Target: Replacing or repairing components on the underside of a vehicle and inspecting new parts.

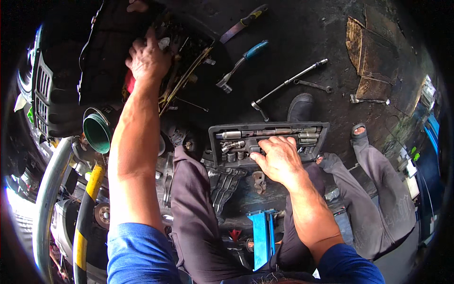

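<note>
My left hand (150,59) reaches over a cluttered dark toolbox (187,85), its fingers apart and pointing into the jumble of small tools. A whitish lump (163,43) lies beside its fingers, and something red (130,81) shows next to the wrist. My right hand (280,158) rests across a black socket set case (269,125), thumb spread and fingers laid over its contents. Sockets (231,156) and long extension bars (283,131) sit in the case's slots. The palm hides the middle of the case.
On the dark floor ahead lie a blue-handled ratchet (243,66), a long-handled wrench (291,81), a combination spanner (313,86) and a scraper (243,23). Cardboard (373,61) lies far right. Another person's legs (369,194) are close on my right; a green bucket (97,132) is at left.
</note>
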